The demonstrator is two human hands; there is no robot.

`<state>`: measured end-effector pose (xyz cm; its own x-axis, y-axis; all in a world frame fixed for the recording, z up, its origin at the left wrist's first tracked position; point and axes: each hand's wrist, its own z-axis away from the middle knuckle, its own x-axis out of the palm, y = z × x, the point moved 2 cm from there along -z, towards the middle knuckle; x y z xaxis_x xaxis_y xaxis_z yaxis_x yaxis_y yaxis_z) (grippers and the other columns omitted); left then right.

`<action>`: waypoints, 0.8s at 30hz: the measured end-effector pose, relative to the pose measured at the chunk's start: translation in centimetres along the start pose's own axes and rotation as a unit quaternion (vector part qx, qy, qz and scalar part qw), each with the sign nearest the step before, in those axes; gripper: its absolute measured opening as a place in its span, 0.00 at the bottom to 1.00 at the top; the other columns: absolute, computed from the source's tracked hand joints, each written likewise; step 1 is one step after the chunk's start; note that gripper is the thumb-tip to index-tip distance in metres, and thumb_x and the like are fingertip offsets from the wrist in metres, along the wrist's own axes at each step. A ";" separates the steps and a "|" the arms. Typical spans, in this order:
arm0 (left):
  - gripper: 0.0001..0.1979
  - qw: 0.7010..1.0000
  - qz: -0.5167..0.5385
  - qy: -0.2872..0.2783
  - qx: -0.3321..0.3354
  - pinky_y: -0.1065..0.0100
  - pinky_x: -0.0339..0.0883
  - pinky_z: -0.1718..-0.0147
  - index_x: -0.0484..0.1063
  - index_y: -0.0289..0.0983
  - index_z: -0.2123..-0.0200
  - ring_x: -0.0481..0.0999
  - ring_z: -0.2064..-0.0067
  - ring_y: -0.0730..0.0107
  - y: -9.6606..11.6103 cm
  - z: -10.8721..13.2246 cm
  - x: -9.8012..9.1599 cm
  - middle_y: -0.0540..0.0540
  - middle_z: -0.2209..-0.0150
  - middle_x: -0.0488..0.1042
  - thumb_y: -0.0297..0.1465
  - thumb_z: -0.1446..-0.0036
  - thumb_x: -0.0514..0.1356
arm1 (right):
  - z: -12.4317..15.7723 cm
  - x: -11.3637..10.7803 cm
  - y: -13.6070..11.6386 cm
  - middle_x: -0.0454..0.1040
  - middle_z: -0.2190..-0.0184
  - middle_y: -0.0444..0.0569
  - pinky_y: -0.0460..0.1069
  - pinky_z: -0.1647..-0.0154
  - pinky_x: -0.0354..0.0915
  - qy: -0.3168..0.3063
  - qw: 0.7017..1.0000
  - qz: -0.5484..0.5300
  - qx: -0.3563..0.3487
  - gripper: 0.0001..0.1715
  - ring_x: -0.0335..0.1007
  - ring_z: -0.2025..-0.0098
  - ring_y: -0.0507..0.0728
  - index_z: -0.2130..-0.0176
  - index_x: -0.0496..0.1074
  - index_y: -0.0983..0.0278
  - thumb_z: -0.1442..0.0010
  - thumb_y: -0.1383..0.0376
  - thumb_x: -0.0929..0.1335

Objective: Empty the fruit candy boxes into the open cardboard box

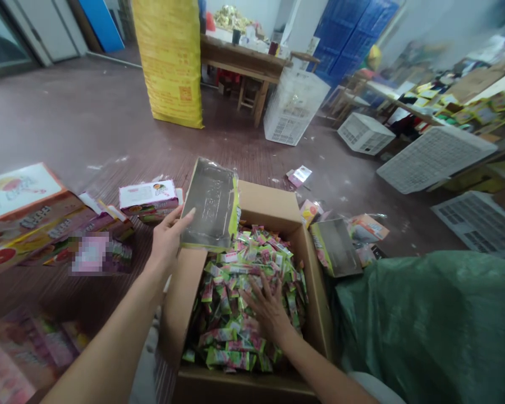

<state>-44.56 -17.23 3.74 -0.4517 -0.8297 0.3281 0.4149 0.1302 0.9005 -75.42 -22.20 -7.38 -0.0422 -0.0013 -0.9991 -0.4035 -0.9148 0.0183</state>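
In the head view, a large cardboard box [317,303] stands open below me, filled with small green and pink packets [231,336]. My left hand [168,233] grips the left edge of a display box [212,205] with a dark grey face and a green printed side. That display box is tilted over the far left corner of the carton. My right hand [267,306] lies on the packets with its fingers spread; whether a packet is under the palm is hidden.
Printed boxes [37,219] lie on the floor at left. Another grey-faced display box [336,247] rests right of the carton, beside a green sack [433,320]. Farther off stand a yellow sack [170,62], a wooden table [244,56] and white crates [294,106].
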 end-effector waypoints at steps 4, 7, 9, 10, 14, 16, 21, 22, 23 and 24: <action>0.32 0.998 0.023 -0.008 -0.054 0.70 0.72 0.67 0.78 0.35 0.53 0.78 0.68 0.68 -0.2 1.0 0.0 0.47 0.66 0.80 0.36 0.66 0.75 | -3.1 2.7 2.8 0.47 0.29 0.55 0.82 0.41 0.36 -0.027 0.997 -0.004 0.069 0.42 0.33 0.30 0.78 0.33 0.54 0.47 0.43 0.51 0.69; 0.27 0.998 0.025 0.017 -0.060 0.72 0.73 0.69 0.79 0.36 0.55 0.78 0.68 0.70 0.1 1.3 -0.2 0.47 0.64 0.81 0.33 0.62 0.73 | -6.8 3.4 6.5 0.45 0.29 0.56 0.81 0.42 0.43 -0.042 0.985 -0.026 0.164 0.37 0.31 0.29 0.77 0.35 0.58 0.50 0.41 0.56 0.67; 0.23 0.996 0.024 0.028 -0.079 0.73 0.73 0.70 0.79 0.36 0.55 0.79 0.69 0.71 0.3 1.2 -0.5 0.47 0.64 0.81 0.31 0.59 0.72 | -8.6 3.9 9.3 0.45 0.29 0.56 0.80 0.43 0.45 -0.070 0.967 -0.053 0.239 0.34 0.30 0.29 0.77 0.36 0.60 0.52 0.40 0.54 0.66; 0.22 0.995 0.023 0.032 -0.092 0.74 0.73 0.71 0.79 0.36 0.55 0.79 0.69 0.71 0.3 1.1 -0.6 0.47 0.63 0.81 0.31 0.58 0.71 | -9.2 4.2 10.6 0.45 0.29 0.56 0.80 0.43 0.45 -0.089 0.955 -0.070 0.273 0.34 0.30 0.29 0.77 0.36 0.60 0.53 0.39 0.52 0.65; 0.18 0.991 0.027 0.048 -0.126 0.75 0.73 0.73 0.79 0.38 0.56 0.79 0.69 0.72 0.1 0.3 -0.9 0.48 0.62 0.81 0.29 0.53 0.68 | -10.8 5.2 14.2 0.39 0.28 0.57 0.78 0.42 0.48 -0.157 0.906 -0.130 0.371 0.36 0.27 0.28 0.74 0.33 0.54 0.54 0.35 0.49 0.59; 0.17 0.991 0.036 0.047 -0.124 0.75 0.74 0.72 0.79 0.38 0.56 0.80 0.67 0.70 -0.1 0.0 -0.9 0.47 0.60 0.81 0.29 0.52 0.67 | -11.6 5.1 14.7 0.39 0.28 0.58 0.78 0.42 0.48 -0.171 0.892 -0.134 0.397 0.36 0.27 0.28 0.74 0.32 0.52 0.54 0.35 0.49 0.59; 0.14 0.989 0.040 -0.005 -0.141 0.73 0.75 0.69 0.79 0.37 0.56 0.80 0.64 0.67 -0.8 0.0 -0.4 0.45 0.59 0.80 0.32 0.48 0.65 | -13.1 1.6 11.7 0.43 0.28 0.54 0.78 0.39 0.41 -0.163 0.876 -0.169 0.421 0.40 0.26 0.28 0.75 0.35 0.58 0.50 0.42 0.45 0.67; 0.15 0.988 0.032 -0.016 -0.148 0.73 0.75 0.69 0.78 0.38 0.56 0.80 0.65 0.68 -0.9 0.1 -0.2 0.45 0.58 0.80 0.32 0.48 0.65 | -13.2 0.3 10.5 0.44 0.28 0.51 0.76 0.37 0.40 -0.120 0.878 -0.214 0.412 0.38 0.26 0.28 0.73 0.36 0.61 0.50 0.42 0.46 0.67; 0.15 0.988 0.021 -0.026 -0.152 0.74 0.75 0.69 0.78 0.38 0.54 0.80 0.65 0.69 -1.1 0.4 0.0 0.46 0.57 0.80 0.32 0.47 0.65 | -13.1 -1.2 9.2 0.49 0.29 0.50 0.73 0.35 0.40 -0.054 0.873 -0.284 0.393 0.33 0.29 0.28 0.70 0.37 0.64 0.50 0.40 0.47 0.66; 0.17 0.987 0.007 -0.037 -0.153 0.75 0.74 0.69 0.77 0.40 0.52 0.79 0.65 0.70 -1.3 0.6 0.4 0.46 0.55 0.80 0.32 0.47 0.65 | -12.8 -2.7 7.6 0.54 0.31 0.49 0.71 0.34 0.44 0.014 0.856 -0.367 0.364 0.29 0.36 0.28 0.67 0.39 0.66 0.51 0.37 0.48 0.63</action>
<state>-45.81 -17.39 2.86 -0.4969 -0.7850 0.3699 0.6353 -0.0387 0.7713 -66.67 -34.34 -5.08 0.4849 0.4474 -0.7515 -0.7752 -0.1779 -0.6061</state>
